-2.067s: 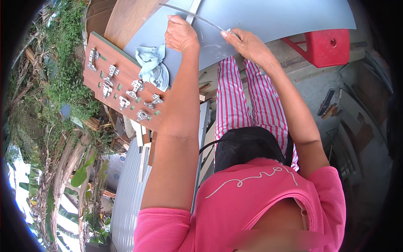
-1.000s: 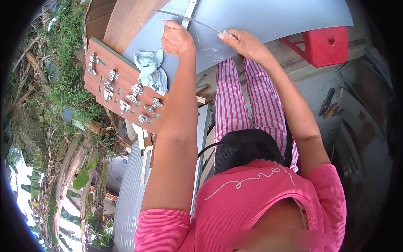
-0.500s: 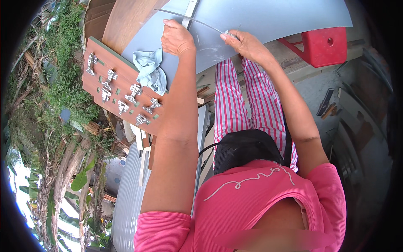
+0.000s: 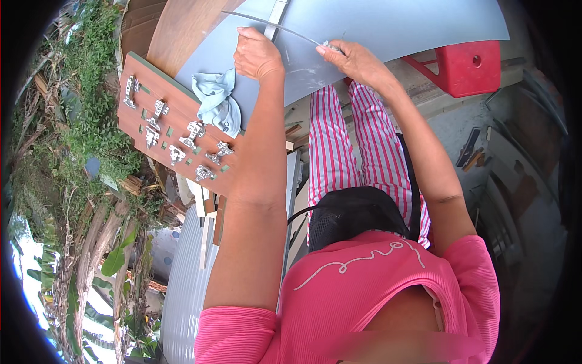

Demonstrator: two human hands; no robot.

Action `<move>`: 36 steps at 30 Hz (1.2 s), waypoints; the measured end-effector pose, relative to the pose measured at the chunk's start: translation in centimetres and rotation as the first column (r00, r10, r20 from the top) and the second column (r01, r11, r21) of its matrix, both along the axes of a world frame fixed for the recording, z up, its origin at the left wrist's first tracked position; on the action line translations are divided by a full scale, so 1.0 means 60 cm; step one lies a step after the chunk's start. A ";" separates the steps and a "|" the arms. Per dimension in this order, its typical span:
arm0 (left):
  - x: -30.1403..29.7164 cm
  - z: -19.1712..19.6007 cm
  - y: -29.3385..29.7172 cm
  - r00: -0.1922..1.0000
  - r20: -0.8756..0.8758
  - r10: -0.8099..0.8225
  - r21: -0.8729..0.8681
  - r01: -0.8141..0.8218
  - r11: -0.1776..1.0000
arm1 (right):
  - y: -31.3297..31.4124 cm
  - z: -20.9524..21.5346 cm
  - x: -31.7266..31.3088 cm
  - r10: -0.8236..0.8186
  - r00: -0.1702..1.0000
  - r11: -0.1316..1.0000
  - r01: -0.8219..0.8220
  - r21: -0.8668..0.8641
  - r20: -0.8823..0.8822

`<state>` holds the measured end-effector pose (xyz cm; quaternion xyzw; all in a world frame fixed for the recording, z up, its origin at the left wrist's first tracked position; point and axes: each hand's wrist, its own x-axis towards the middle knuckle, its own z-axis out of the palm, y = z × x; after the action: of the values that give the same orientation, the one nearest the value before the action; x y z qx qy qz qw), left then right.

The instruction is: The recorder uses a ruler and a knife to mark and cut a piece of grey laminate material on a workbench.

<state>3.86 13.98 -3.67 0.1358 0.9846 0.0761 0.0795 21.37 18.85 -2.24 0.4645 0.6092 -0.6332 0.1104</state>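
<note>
Nearest the camera are the pink shirt, a black mesh bag at the waist and pink-striped trousers; both forearms extend away to the grey panel (image 4: pixel 388 30) that serves as the tabletop.

Left hand (image 4: pixel 257 56): closed in a loose fist near the panel's near edge, fingers pressed together around the end of a thin strip (image 4: pixel 273 25), apparently an edge band or film, which arcs across the panel toward the other hand.

Right hand (image 4: pixel 354 59): fingers pinching a small metal piece (image 4: pixel 331 46) at the strip's other end, just above the panel edge. What that piece is cannot be determined.

Just left of the left hand lies a crumpled pale blue cloth (image 4: pixel 217 100), partly on the panel and partly on a brown board (image 4: pixel 136 124). That board carries several metal cabinet hinges (image 4: pixel 194 130) laid out in rows. A red plastic stool (image 4: pixel 470 67) stands to the right, beyond the right hand.

Judgement: the step in hand is drawing the strip taut across the panel surface. The next move calls for steady, even tension between both hands while keeping the strip aligned.
</note>
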 end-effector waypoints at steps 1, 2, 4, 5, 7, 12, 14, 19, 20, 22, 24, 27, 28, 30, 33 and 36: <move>0.000 0.001 0.000 1.000 -0.001 -0.002 -0.005 0.002 1.000 | 0.001 0.005 0.004 0.016 1.000 0.999 -0.016 -0.051 0.000; 0.003 0.001 0.000 1.000 0.003 -0.008 -0.008 0.008 1.000 | 0.001 0.005 0.007 0.016 1.000 0.999 -0.015 -0.051 0.002; 0.002 0.002 0.001 1.000 0.005 -0.007 -0.007 0.007 1.000 | 0.000 0.005 0.010 0.009 1.000 0.999 -0.009 -0.037 0.015; 0.001 0.000 0.001 1.000 0.004 -0.008 -0.005 0.008 1.000 | 0.003 0.007 0.002 0.009 1.000 0.999 -0.008 -0.037 0.015; 0.001 -0.001 -0.001 0.999 -0.021 -0.027 0.000 0.027 1.000 | 0.008 0.009 -0.023 -0.002 1.000 1.000 0.002 -0.002 -0.013; 0.007 -0.004 0.004 0.999 -0.035 -0.032 0.010 0.033 0.999 | 0.003 -0.012 -0.026 -0.014 1.000 0.999 0.014 0.045 0.004; 0.004 -0.003 0.002 0.999 -0.029 -0.032 0.002 0.032 0.999 | 0.001 -0.008 0.002 -0.010 1.000 0.999 0.009 0.040 0.012; -0.002 0.000 -0.007 0.999 -0.026 -0.024 0.006 0.024 1.000 | -0.008 0.017 0.025 -0.009 1.000 1.000 0.009 -0.012 0.022; -0.001 -0.001 -0.004 1.000 -0.015 -0.025 0.003 0.025 1.000 | -0.005 0.015 0.021 -0.012 1.000 1.000 0.012 -0.008 0.025; 0.003 -0.003 0.004 0.999 -0.015 -0.034 0.010 0.034 0.999 | 0.002 0.005 0.002 -0.024 0.999 0.998 0.022 0.064 0.037; 0.004 -0.003 0.003 0.999 -0.018 -0.042 0.007 0.042 0.999 | 0.008 0.000 -0.014 -0.019 1.000 0.999 0.018 0.034 0.024; 0.005 -0.002 0.003 0.999 -0.023 -0.034 0.006 0.034 0.999 | 0.000 0.000 -0.005 -0.015 1.000 0.999 0.015 0.035 0.021; 0.005 -0.001 0.003 1.000 -0.007 -0.025 0.006 0.025 1.000 | -0.004 0.002 0.005 -0.021 0.999 0.998 0.019 0.065 0.033; 0.001 -0.001 0.000 1.000 0.005 -0.011 0.007 0.011 1.000 | -0.002 0.013 0.026 0.014 0.999 1.000 -0.014 -0.007 0.045; 0.000 -0.002 -0.003 0.999 -0.027 -0.030 0.008 0.031 0.999 | -0.003 0.015 0.030 0.039 0.997 0.998 -0.036 -0.053 0.059; 0.002 -0.002 0.000 0.999 -0.019 -0.043 0.008 0.043 0.999 | -0.002 0.009 0.013 0.000 0.999 1.000 -0.001 0.018 0.052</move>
<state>3.97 13.96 -3.78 0.1579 0.9818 0.0774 0.0713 22.14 18.72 -1.70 0.4818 0.6118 -0.6153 0.1222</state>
